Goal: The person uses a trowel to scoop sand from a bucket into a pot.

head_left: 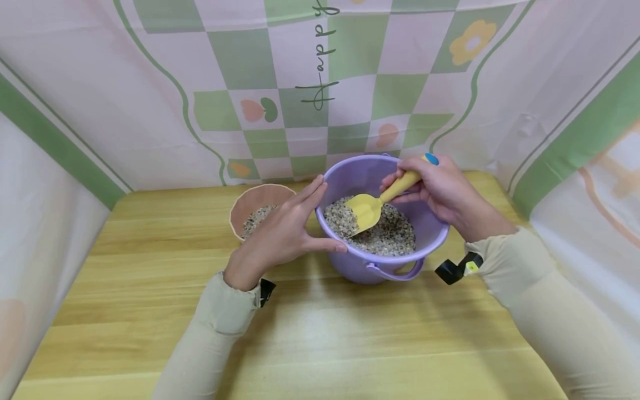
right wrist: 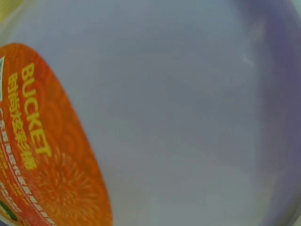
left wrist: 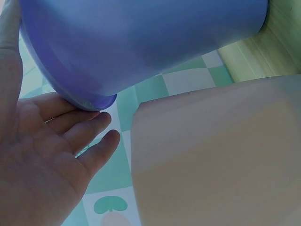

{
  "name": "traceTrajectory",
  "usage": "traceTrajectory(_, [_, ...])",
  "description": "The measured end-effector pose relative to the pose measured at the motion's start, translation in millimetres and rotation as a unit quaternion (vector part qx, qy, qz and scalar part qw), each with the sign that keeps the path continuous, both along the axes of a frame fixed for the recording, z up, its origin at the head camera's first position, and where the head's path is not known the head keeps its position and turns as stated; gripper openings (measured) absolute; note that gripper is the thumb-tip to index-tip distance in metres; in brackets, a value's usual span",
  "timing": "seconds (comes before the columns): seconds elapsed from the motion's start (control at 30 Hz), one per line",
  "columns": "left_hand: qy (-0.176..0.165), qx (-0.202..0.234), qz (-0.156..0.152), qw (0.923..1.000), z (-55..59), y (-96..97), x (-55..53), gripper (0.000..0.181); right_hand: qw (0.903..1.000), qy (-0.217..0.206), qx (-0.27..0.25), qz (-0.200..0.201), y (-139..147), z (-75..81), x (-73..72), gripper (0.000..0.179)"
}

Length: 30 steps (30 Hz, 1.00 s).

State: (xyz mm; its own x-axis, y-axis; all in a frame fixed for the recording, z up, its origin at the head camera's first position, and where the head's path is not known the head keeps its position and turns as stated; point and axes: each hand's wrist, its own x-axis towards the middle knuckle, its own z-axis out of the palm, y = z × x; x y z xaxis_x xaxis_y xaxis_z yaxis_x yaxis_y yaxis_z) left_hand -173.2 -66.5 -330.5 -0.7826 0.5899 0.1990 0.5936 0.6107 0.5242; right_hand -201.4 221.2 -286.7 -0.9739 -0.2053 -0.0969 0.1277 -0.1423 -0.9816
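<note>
A purple bucket [head_left: 382, 241] holds a bed of grey-and-tan gravel [head_left: 387, 230]. My right hand [head_left: 440, 191] grips the handle of a yellow toy shovel [head_left: 367, 211], whose blade dips into the gravel toward the bucket's left side. Against the bucket's left rim rests my left hand [head_left: 285, 228], thumb at the front and fingers stretched toward the back. The left wrist view shows its fingers [left wrist: 94, 129] touching the rim from outside. Just left of the bucket, partly behind that hand, stands a pinkish bowl [head_left: 240, 208] with some gravel in it.
The wooden table [head_left: 175, 289] ends at a patterned cloth [head_left: 300, 66] hanging close behind the bucket and bowl. A purple handle [head_left: 400, 273] hangs down the bucket's front. An orange label [right wrist: 61, 150] covers part of its wall in the right wrist view.
</note>
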Motion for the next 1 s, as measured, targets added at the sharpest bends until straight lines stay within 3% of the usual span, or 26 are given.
traceTrajectory(0.2, [0.000,-0.001,-0.002,1.0000,1.2,0.5,-0.9,0.116,0.9994,-0.009,-0.030,0.012,1.2,1.8,0.0,0.028])
traceTrajectory(1.0, [-0.009,-0.002,0.003,1.0000,0.0,-0.3,1.1,0.116,0.9980,-0.033,-0.054,0.007,1.5,1.1,-0.6,0.031])
